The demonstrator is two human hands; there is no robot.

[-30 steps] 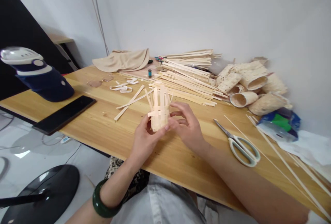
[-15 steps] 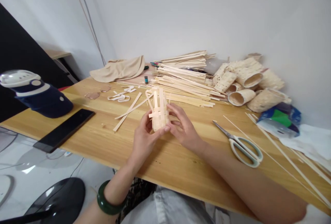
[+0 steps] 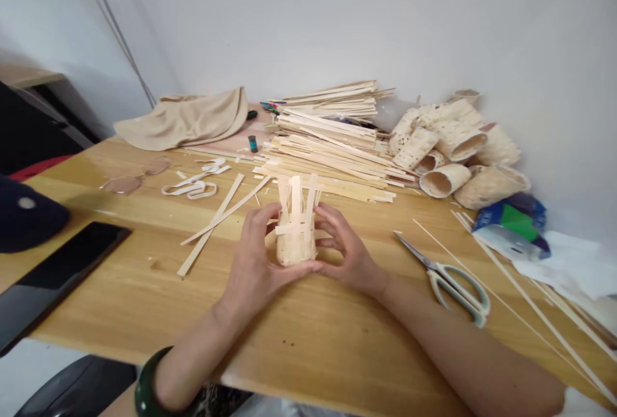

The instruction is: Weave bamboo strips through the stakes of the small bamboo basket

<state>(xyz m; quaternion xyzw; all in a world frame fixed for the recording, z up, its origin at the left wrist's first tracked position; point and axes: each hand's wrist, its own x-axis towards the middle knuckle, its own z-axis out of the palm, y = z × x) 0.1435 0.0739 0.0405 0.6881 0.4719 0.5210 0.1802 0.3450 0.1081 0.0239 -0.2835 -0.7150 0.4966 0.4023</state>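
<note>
A small half-woven basket (image 3: pixel 295 237) of pale wooden strips stands upright above the wooden table (image 3: pixel 299 333), loose strip ends sticking up from its top. My left hand (image 3: pixel 253 269) cups its left side, fingers curled round the wall. My right hand (image 3: pixel 349 250) grips the right side, thumb and fingers pressed on the weave. A dark green bangle (image 3: pixel 144 391) circles my left wrist.
A big pile of wooden strips (image 3: pixel 332 141) lies behind the basket, with finished woven tubes (image 3: pixel 453 147) at the right. Scissors (image 3: pixel 450 279) and thin long sticks (image 3: pixel 511 288) lie right of my hands. A black phone (image 3: pixel 53 275), loose strips (image 3: pixel 216 211) and a beige cloth (image 3: pixel 187 118) are at left.
The view has swung right and down, pushing the phone and dark object to the left edge. Both hands have kept hold of the basket and lowered it toward the table.
</note>
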